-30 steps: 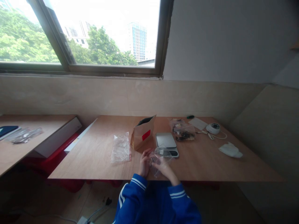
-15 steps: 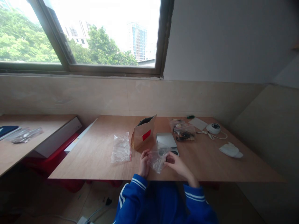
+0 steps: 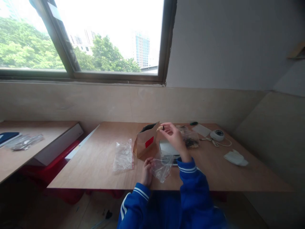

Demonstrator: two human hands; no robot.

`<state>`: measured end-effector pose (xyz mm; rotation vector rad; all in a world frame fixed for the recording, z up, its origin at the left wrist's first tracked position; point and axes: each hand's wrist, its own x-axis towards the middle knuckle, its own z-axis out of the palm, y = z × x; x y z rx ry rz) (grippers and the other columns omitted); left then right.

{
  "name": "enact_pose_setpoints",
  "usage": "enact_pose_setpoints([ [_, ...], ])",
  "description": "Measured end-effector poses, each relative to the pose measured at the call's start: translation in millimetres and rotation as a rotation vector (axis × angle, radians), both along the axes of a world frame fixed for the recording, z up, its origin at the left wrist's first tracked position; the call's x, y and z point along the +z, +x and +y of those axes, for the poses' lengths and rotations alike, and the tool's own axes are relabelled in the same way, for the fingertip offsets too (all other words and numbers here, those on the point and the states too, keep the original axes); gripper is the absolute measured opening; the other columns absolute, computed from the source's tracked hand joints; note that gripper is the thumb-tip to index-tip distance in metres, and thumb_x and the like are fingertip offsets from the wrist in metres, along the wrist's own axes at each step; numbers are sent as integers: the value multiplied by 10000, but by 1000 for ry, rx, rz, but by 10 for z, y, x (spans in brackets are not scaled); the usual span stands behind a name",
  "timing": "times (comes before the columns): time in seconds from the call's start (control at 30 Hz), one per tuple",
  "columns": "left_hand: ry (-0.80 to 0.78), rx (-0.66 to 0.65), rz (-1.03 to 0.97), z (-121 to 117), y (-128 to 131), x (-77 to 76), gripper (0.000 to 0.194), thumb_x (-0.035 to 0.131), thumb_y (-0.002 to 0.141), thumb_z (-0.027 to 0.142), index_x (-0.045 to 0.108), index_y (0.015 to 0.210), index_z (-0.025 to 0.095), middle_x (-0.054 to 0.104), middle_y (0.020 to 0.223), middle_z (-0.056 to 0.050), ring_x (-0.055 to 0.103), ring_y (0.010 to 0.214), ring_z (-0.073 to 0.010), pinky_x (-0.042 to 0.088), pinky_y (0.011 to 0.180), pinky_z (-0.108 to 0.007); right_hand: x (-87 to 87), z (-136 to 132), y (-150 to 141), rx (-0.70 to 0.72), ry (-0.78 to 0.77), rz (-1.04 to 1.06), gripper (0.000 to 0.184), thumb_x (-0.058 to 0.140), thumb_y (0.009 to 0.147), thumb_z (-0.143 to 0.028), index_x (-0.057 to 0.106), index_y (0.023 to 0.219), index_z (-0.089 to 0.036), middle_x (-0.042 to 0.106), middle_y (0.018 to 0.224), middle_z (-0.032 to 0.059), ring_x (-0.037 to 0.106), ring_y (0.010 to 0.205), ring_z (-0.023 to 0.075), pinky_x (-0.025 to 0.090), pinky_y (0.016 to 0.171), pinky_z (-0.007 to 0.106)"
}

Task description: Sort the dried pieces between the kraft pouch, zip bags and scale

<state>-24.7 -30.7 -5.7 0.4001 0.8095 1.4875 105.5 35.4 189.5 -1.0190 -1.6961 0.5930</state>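
Observation:
My left hand (image 3: 147,170) is closed on the edge of a clear plastic bag (image 3: 162,170) near the table's front edge. Raised above the scale, my right hand (image 3: 173,135) pinches a small beige and dark piece (image 3: 160,128), whose kind I cannot make out. That piece is beside the upper right edge of a brown paper bag (image 3: 143,147), which stands upright with its top open and a red label on its front. What lies inside the paper bag is hidden. A flat silver scale (image 3: 166,147) sits under my right forearm, partly covered.
Left of the paper bag lies a pile of clear plastic bags (image 3: 123,156). Behind my right hand is a bag of dark and beige pieces (image 3: 191,142). Farther right are a white dome camera (image 3: 217,135) with its cable and a crumpled white item (image 3: 235,158).
My right hand has moved from the clear plastic bag up and forward to the paper bag's top, carrying the small piece. The left hand still grips the plastic bag.

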Motion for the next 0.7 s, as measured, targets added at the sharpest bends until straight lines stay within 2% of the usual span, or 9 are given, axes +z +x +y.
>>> enact_pose_setpoints([
  [0.1,8,-6,-1,-2,0,-2,327,628,554,128,629,880,141,670,795,-29,577,705,-120,411,721,-246,18,206,-251,-3,63,11,276,601,808,-346,593,1050,-212,691,861,34,626,717,154,504,682,275],
  [0.2,19,-12,3,-5,4,-4,308,631,567,129,624,874,143,667,779,-24,579,702,-118,411,719,-243,-14,290,-386,-17,130,-102,236,576,827,-313,615,1035,-209,683,875,45,620,803,181,492,775,324],
  [0.3,30,-14,-3,-9,7,-2,294,636,570,125,622,863,144,666,768,-19,580,702,-115,413,728,-242,-104,269,-380,-90,217,-170,272,557,837,-295,612,1086,-202,650,1026,81,567,997,223,434,912,386],
  [0.37,33,-17,-12,-12,7,2,298,637,567,123,622,864,146,668,776,-21,582,703,-116,416,731,-244,-224,209,-298,-142,203,-127,317,524,854,-313,585,1141,-192,629,1061,93,548,1016,230,428,918,399],
  [0.47,37,-13,-20,-13,2,6,299,634,562,114,621,858,148,665,786,-18,581,702,-112,415,723,-239,-536,32,-93,-174,67,5,330,464,877,-373,585,1112,-175,628,1019,101,576,909,212,471,831,375],
  [0.57,29,-3,-42,-8,-10,3,293,644,563,109,614,851,152,657,795,-11,581,711,-105,411,723,-229,-970,-257,131,-205,-117,102,375,453,865,-449,580,1074,-164,618,1038,119,584,854,206,498,731,343],
  [0.63,19,3,-62,-1,-21,0,289,659,568,118,607,850,157,650,796,-6,584,722,-106,413,730,-230,-1253,-475,242,-294,-195,113,431,478,832,-514,573,1065,-164,599,1064,136,578,833,216,502,690,348],
  [0.7,18,10,-78,7,-29,1,290,679,569,123,599,845,162,643,792,-1,587,731,-109,416,740,-235,-1469,-660,297,-454,-205,123,502,513,782,-579,569,1039,-151,585,1061,161,574,851,245,495,727,392],
])
